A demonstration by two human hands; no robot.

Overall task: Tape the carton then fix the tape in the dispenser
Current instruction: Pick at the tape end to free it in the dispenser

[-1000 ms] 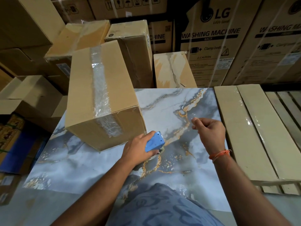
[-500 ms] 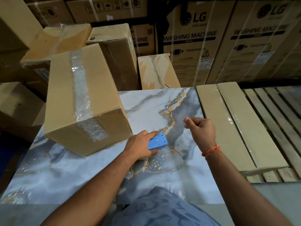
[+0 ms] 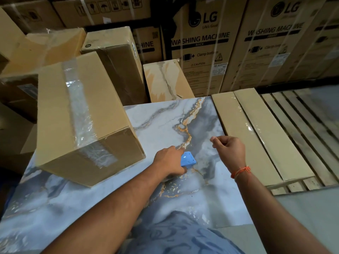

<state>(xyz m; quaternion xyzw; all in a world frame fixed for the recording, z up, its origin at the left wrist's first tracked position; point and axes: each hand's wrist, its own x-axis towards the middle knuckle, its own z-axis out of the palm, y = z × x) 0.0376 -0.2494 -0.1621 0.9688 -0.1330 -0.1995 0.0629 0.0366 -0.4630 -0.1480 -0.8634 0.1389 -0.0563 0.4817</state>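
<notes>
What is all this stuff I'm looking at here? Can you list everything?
Carton: one, brown, clear tape along its top and down its front, on the left of the table.
Tape dispenser: one, blue, on the table under the left hand.
Table: one, grey-white marble pattern with gold veins, centre.
Flat packs: two, beige, wrapped in film, right of the table.
Wooden slats: several, pale, far right.
Washing machine boxes: at least two, brown, printed LG, at the back.
Other cartons: several, brown, behind and left of the table.
Left hand: on the dispenser.
Right hand: fingers pinched, raised above the table; orange thread at the wrist.
</notes>
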